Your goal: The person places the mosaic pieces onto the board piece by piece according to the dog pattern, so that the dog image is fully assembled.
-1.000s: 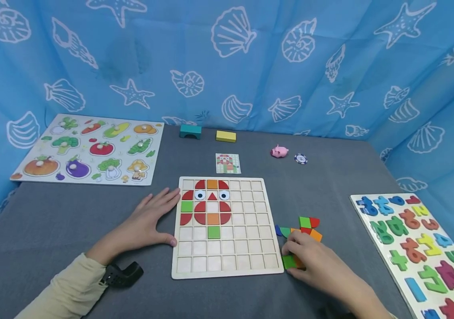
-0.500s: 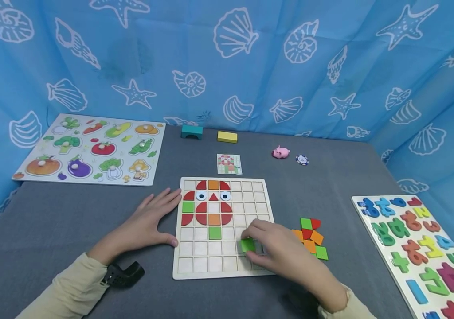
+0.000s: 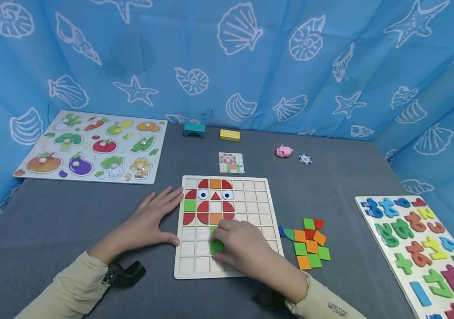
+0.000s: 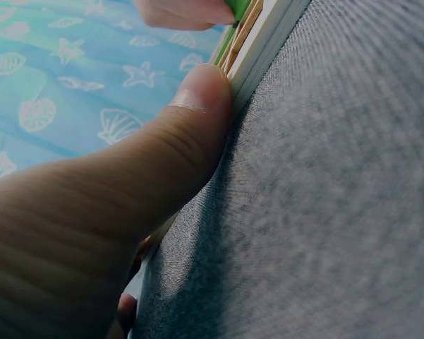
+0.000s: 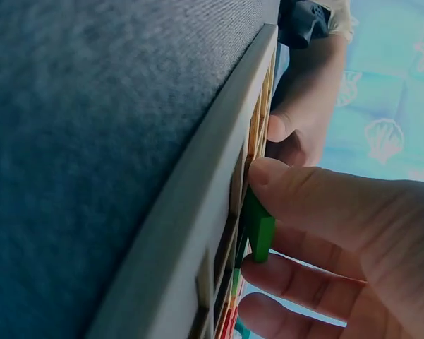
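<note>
My right hand (image 3: 243, 248) pinches a green square tile (image 5: 259, 227) between thumb and fingers, low over the wooden grid board (image 3: 251, 261), just below another green tile set in a cell. In the right wrist view the held tile is tilted at the cells. Red, orange and green pieces and two eye tiles (image 3: 227, 195) fill part of the board's upper left. My left hand (image 3: 151, 221) rests at the board's left edge with fingers spread; its thumb (image 4: 197, 92) touches the rim in the left wrist view.
Loose tiles (image 3: 312, 246) lie right of the board. A pattern card (image 3: 231, 163), teal block (image 3: 193, 129), yellow block (image 3: 229, 135), toy pig (image 3: 283, 151) and poker chip (image 3: 305, 159) sit behind. A vegetable puzzle (image 3: 91, 148) lies back left, a number puzzle (image 3: 422, 252) at right.
My right hand has moved left from the loose tiles onto the board, carrying a green square tile to below the one under the orange tile. The left hand has stayed at the board's edge.
</note>
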{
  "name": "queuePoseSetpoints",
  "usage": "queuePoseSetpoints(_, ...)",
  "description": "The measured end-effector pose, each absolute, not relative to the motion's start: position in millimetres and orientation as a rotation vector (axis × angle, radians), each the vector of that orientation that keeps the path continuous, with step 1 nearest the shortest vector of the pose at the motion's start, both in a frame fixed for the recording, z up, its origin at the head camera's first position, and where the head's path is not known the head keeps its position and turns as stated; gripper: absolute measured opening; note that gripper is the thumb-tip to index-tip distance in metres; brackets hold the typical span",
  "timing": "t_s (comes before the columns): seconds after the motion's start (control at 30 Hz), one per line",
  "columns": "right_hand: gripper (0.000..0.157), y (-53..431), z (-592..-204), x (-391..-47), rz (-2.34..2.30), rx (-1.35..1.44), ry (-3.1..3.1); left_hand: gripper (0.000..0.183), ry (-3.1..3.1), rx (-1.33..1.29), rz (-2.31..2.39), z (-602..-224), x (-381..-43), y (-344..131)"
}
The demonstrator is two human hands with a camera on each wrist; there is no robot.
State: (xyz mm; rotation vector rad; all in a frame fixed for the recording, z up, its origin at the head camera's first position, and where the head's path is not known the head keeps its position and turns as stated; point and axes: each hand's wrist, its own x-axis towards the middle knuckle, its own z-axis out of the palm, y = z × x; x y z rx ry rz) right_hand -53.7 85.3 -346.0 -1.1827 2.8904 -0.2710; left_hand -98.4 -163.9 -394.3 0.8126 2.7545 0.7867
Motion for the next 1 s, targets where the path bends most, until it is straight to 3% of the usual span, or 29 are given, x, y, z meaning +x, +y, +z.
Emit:
queuePoseSetpoints(0.37,0.035,104,-343,-54,-0.324,-1.036,2.879,0.11,2.757,0.807,0.787,-396,-97,-164)
queuePoseSetpoints(0.77,0.023,200,-336,-39,-0.376,-0.684,2.973,0.11,2.753,0.814,0.779,-393,-98,-164)
queuePoseSetpoints(1.0,0.022,230,-343,-30,-0.251,-0.474,2.971,0.109,2.747,0.812,0.777,-392,-98,-163)
